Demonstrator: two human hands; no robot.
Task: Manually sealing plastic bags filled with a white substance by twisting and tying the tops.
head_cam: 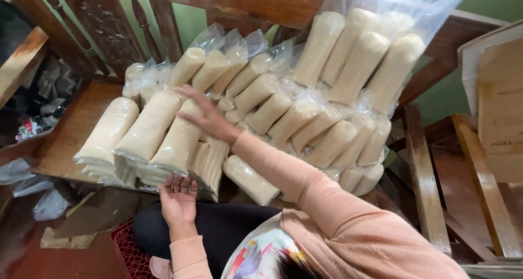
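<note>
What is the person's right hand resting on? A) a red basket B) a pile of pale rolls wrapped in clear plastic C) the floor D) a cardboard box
B: the right hand lies flat on top of the pale plastic-wrapped rolls stacked on the wooden bench.

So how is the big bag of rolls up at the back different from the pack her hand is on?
The big bag leans nearly upright against the wooden bench back, its plastic top open and loose; the front pack lies flat under the right hand. The big bag's rolls look longer and fatter. Both hold pale cream rolls in clear plastic.
</note>
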